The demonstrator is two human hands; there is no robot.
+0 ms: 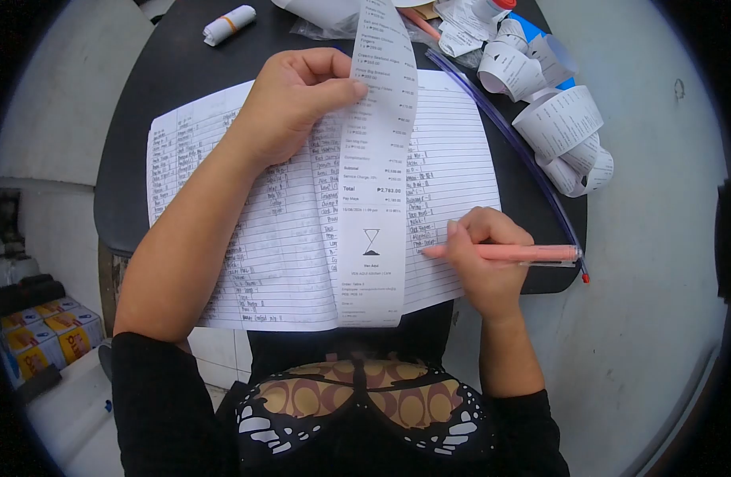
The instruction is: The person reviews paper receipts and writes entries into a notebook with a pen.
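Note:
A long printed receipt strip hangs down over the middle of an open lined notebook filled with handwriting. My left hand pinches the strip's left edge near its top between thumb and fingers. Over the right page, my right hand is closed round a pink pen, whose tip points left at the handwritten list close to the strip. The strip covers part of both pages.
The notebook lies on a black round table. Curled receipts lie at the right, beside a long purple zip strip. A rolled paper with an orange band sits at the back left. Yellow boxes stand at the lower left.

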